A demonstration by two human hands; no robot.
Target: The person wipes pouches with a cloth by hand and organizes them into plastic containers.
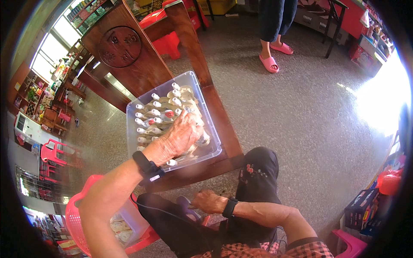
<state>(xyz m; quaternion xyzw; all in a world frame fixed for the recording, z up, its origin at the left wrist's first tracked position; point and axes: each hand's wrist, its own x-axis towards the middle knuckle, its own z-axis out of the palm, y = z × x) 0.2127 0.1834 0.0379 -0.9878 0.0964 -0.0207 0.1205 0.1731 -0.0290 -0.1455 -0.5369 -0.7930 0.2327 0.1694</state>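
My left hand [185, 130] reaches over a clear plastic bin [213, 135], its curled fingers touching the spout pouches inside. Whether they grip one is hidden beneath the hand. White-capped spout pouches [157, 104] stand packed in rows, caps upward; a few show red patches. Beside my fingers, at the bin's right side, one pouch [204, 138] lies tilted. The bin rests on the seat of a dark wooden chair [226, 129]. Lower down, my right hand [208, 200] is loosely curled between my knees; its palm side is hidden, with no object visible in it.
A red plastic chair [75, 209] at my left holds a second plastic bin [137, 222] with pale packages. The wooden chair's carved back [129, 51] rises behind the first bin. A person's legs in pink slides [268, 63] stand ahead. Boxes [361, 208] are stacked at right.
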